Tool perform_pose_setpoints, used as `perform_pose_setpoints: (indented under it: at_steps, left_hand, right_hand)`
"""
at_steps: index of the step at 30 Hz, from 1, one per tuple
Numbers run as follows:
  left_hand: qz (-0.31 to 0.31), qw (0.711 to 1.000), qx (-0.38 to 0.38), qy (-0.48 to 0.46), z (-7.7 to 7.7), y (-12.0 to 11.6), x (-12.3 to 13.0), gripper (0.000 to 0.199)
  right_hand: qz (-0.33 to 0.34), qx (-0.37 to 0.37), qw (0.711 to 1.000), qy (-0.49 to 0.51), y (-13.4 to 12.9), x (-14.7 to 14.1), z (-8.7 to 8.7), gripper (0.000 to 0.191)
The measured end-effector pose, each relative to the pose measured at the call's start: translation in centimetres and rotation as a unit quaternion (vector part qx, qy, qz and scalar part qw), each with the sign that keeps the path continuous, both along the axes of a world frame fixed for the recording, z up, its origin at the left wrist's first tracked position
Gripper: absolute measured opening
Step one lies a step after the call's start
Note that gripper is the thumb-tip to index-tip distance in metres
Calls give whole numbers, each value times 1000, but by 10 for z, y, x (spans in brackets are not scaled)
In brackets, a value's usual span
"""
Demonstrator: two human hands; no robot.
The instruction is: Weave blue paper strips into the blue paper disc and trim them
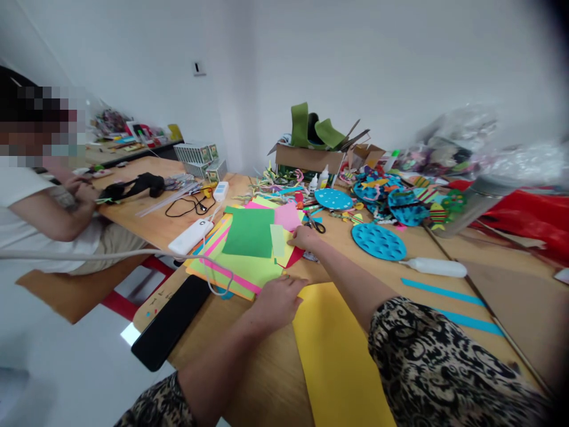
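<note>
Yellow sheet (338, 356) lay on the tabletop (267, 367); its near end was cut off by the lower frame edge. Left hand (278, 302): palm down, fingers close together, tips at the sheet's far left corner; whether they pinched it could not be told. Right hand (304, 237): at the right side of the paper pile (249, 234), beside a pale green slip (278, 240); thumb and fingertips partly hidden, grip not determinable. The pile's lower layers were mostly covered.

Containers: open cardboard box (306, 159) held green material (299, 124), rolled or curled, and a dark item; lower contents hidden by the box wall. Clear jar (471, 204), tilted, contents unclear. Plastic bags (466, 133) behind, contents blurred. White bottle (438, 267) lay on its side, nozzle toward a blue disc (379, 241). Scissors (315, 223) showed in part, beyond the right hand.
</note>
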State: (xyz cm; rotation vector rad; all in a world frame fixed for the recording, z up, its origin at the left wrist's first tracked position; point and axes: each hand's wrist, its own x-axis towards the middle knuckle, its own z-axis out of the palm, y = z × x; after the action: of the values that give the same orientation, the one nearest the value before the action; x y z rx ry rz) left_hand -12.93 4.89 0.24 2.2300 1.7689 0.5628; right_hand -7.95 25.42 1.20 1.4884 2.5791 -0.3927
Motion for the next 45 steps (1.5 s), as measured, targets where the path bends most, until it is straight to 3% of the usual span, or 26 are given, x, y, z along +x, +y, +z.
perform_pose_setpoints:
  at_steps: [6, 9, 14, 19, 23, 27, 33, 39, 45]
  left_hand:
    - [41, 998, 57, 0, -3, 3, -4, 34]
    - [114, 991, 67, 12, -8, 8, -9, 43]
    - [211, 974, 19, 76, -17, 13, -13, 60]
    - [239, 965, 5, 109, -20, 14, -13, 60]
    - [244, 964, -1, 110, -18, 13, -13, 58]
    - [243, 964, 0, 105, -16, 12, -13, 56]
    - [240, 964, -9, 117, -15, 13, -13, 56]
    - [241, 964, -3, 116, -15, 12, -12, 57]
    - [187, 977, 56, 86, -11, 13, -15, 53]
  right_hand:
    - [-27, 38, 999, 3, -5, -3, -1, 36]
    - [-28, 22, 999, 9, -5, -6, 0, 34]
    - [-38, -8, 997, 63, -6, -8, 3, 33]
    - [-79, 10, 981, 178, -7, -2, 21, 20]
    - [-126, 47, 955, 265, 2, 12, 39, 23]
    - [-179, 58, 921, 340, 16, 39, 44, 26]
    - [-228, -6, 856, 464, 21, 100, 31, 28]
    - [-245, -122, 800, 534, -3, 170, 34, 17]
    - [-246, -266, 794, 487, -45, 216, 37, 29]
